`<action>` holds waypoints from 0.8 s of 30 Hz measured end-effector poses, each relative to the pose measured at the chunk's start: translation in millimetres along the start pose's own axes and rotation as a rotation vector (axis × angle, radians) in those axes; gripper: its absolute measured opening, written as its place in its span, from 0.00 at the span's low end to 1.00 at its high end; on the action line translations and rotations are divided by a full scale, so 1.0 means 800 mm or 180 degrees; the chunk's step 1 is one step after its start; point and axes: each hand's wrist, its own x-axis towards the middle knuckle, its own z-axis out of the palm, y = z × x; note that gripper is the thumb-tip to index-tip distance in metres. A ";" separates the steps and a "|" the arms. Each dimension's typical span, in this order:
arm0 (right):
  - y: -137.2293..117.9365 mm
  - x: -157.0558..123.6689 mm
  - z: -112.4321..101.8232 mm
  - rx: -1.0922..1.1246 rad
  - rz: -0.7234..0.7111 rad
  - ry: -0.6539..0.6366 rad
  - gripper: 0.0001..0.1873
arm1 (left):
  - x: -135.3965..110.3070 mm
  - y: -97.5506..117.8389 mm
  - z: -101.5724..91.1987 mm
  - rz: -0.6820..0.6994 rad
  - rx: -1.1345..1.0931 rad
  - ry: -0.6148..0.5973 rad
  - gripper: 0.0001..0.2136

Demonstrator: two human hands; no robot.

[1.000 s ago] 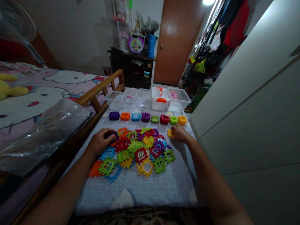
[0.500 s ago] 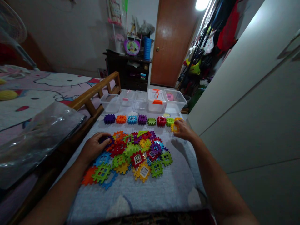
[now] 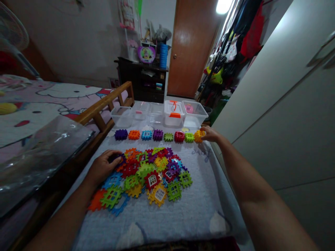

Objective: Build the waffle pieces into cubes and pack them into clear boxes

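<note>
At the right end of a row of small coloured stacks, my right hand [image 3: 210, 134] has its fingers closed on the yellow building pieces [image 3: 198, 136]. My left hand [image 3: 104, 164] rests at the left side of a loose heap, fingers curled round a dark purple building piece [image 3: 121, 159]. Red, green, orange, blue and yellow notched square pieces make up the heap, some with window grids, such as a yellow window piece [image 3: 158, 194]. Beside the yellow stack sit a light green stack [image 3: 189, 137] and a red stack [image 3: 179, 136].
Clear plastic boxes [image 3: 122, 116] line the table's far end, with an orange-handled lidded box [image 3: 173, 116] among them. A wooden bed rail [image 3: 104, 104] runs along the left. A pale cabinet [image 3: 282, 122] stands close on the right. Patterned blue cloth [image 3: 193, 212] covers the table.
My right hand has moved slightly away and to the right, bringing the yellow piece from in front of the row into line with the other stacks. My left hand stays at the heap.
</note>
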 end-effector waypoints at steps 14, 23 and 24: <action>0.000 0.010 0.002 0.0025 -0.0047 -0.0183 0.29 | 0.001 0.001 -0.002 0.0033 0.0084 -0.0061 0.18; -0.009 -0.010 -0.015 0.0143 -0.0051 0.0015 0.39 | -0.001 0.001 -0.002 0.0038 0.0066 -0.0065 0.18; -0.012 -0.018 -0.017 0.0186 -0.0098 0.0133 0.40 | -0.001 0.000 -0.002 0.0052 0.0067 -0.0060 0.19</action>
